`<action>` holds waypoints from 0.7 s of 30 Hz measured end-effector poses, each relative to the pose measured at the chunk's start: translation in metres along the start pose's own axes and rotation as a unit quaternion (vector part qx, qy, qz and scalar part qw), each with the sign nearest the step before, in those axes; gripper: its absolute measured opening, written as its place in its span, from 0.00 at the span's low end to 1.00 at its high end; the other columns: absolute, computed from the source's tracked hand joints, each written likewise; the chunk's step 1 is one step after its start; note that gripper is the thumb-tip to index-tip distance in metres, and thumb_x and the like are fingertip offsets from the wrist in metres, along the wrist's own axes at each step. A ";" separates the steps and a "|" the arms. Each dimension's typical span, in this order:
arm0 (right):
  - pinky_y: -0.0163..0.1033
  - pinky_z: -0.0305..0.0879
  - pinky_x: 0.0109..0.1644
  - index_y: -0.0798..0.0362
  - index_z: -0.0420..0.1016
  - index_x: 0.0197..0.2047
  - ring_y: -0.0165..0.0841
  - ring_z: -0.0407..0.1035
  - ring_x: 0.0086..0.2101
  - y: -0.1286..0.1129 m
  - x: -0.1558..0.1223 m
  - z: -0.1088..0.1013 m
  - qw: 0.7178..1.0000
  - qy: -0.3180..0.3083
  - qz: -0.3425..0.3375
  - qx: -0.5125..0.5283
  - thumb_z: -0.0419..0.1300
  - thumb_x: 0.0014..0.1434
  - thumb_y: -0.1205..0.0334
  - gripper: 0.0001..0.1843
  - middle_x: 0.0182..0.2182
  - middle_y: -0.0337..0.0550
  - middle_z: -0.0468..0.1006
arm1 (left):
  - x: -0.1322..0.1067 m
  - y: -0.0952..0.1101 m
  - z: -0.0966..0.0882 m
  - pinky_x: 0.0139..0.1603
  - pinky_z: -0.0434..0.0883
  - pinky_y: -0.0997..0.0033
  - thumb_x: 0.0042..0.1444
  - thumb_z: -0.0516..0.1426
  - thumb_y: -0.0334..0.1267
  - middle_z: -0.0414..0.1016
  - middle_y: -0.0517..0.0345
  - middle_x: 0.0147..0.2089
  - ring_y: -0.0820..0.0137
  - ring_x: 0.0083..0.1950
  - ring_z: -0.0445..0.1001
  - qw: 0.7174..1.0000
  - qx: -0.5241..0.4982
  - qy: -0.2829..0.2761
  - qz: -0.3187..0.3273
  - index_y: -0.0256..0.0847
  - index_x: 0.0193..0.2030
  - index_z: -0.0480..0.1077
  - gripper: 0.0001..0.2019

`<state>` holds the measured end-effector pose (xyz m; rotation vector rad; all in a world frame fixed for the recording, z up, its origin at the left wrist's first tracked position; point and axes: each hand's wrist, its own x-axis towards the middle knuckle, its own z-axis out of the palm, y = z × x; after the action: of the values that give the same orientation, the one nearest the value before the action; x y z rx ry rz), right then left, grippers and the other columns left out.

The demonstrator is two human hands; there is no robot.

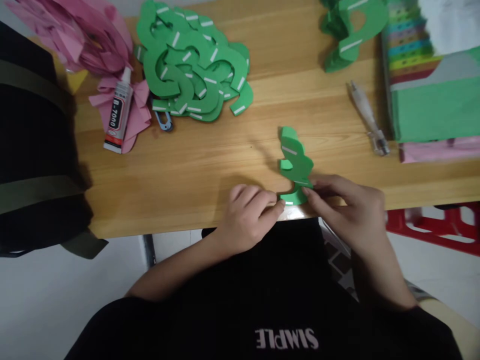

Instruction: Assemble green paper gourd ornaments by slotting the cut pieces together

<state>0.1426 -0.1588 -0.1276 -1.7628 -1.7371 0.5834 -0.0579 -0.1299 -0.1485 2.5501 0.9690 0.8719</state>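
Observation:
A green foam cut-out with white tape strips lies at the near edge of the wooden table. My left hand has its fingers curled and pinches the cut-out's near end with thumb and forefinger. My right hand grips the same end from the right, fingertips pressed on the foam. Both hands rest at the table's edge, just above my dark shirt.
A heap of several green foam cut-outs lies at the back. Pink foam pieces and a B-7000 glue tube sit at the left. More green shapes, a clear tool and stacked coloured sheets are at right. A dark bag is at the left edge.

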 end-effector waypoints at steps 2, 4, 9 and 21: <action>0.34 0.71 0.29 0.48 0.76 0.37 0.31 0.76 0.26 0.000 0.000 -0.001 1.000 -0.003 -0.013 -0.010 0.64 0.56 0.65 0.04 0.30 0.38 0.82 | 0.000 0.001 0.001 0.40 0.60 0.65 0.60 0.58 0.30 0.77 0.62 0.33 0.71 0.35 0.68 1.000 0.013 0.007 0.017 0.42 0.36 0.72 0.03; 0.34 0.71 0.28 0.48 0.76 0.38 0.31 0.75 0.25 0.001 0.000 -0.002 1.000 -0.010 -0.021 -0.013 0.64 0.57 0.65 0.04 0.30 0.38 0.82 | 0.000 0.001 0.002 0.39 0.60 0.66 0.59 0.59 0.30 0.77 0.63 0.32 0.71 0.34 0.68 1.000 0.018 0.006 0.020 0.41 0.36 0.72 0.03; 0.36 0.72 0.31 0.47 0.76 0.39 0.32 0.76 0.27 0.000 0.001 -0.003 0.999 -0.026 -0.034 -0.021 0.63 0.58 0.66 0.05 0.31 0.38 0.83 | 0.001 -0.001 0.002 0.39 0.60 0.66 0.61 0.58 0.31 0.76 0.63 0.31 0.72 0.33 0.68 1.000 0.007 -0.009 0.013 0.41 0.35 0.71 0.04; 0.37 0.70 0.29 0.45 0.76 0.39 0.33 0.76 0.26 -0.001 0.002 -0.003 0.998 -0.031 -0.045 -0.028 0.62 0.59 0.65 0.06 0.31 0.37 0.83 | 0.005 -0.004 -0.002 0.40 0.63 0.66 0.60 0.60 0.34 0.76 0.58 0.36 0.69 0.38 0.69 0.997 -0.031 -0.054 -0.038 0.40 0.41 0.74 0.03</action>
<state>0.1443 -0.1566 -0.1247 -1.7103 -1.8826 0.5605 -0.0582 -0.1240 -0.1467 2.4635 0.9849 0.7220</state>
